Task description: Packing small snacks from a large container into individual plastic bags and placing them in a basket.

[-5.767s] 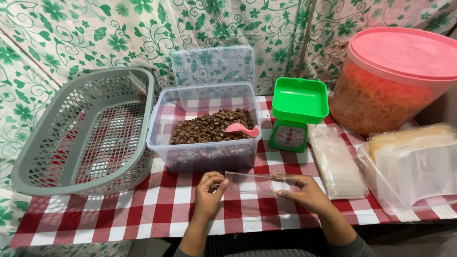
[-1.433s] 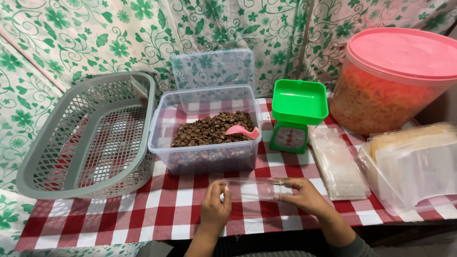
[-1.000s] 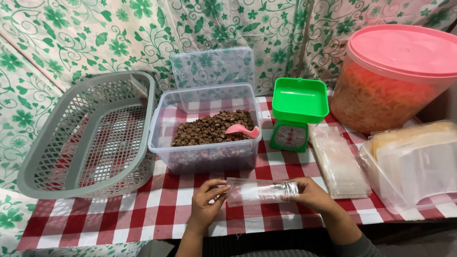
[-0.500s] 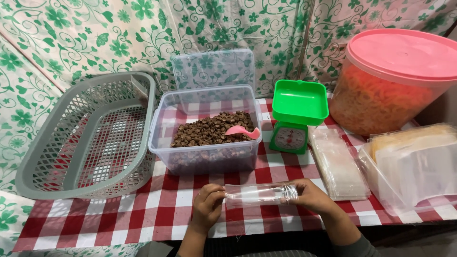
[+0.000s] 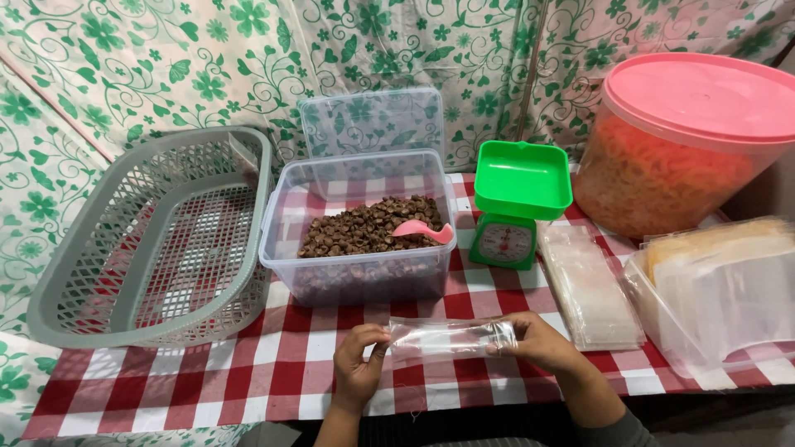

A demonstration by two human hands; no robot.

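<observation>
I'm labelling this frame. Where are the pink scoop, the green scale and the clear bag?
pink scoop (image 5: pixel 424 232), head view, on its bowl.
green scale (image 5: pixel 521 179), head view, on its tray.
clear bag (image 5: pixel 447 339), head view, on its middle.

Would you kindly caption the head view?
Both hands, left hand and right hand, hold a clear plastic bag before a tub of brown pieces.

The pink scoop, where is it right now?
In the head view the pink scoop lies on the brown pieces at the right side of the clear tub, just left of the green scale.
</observation>
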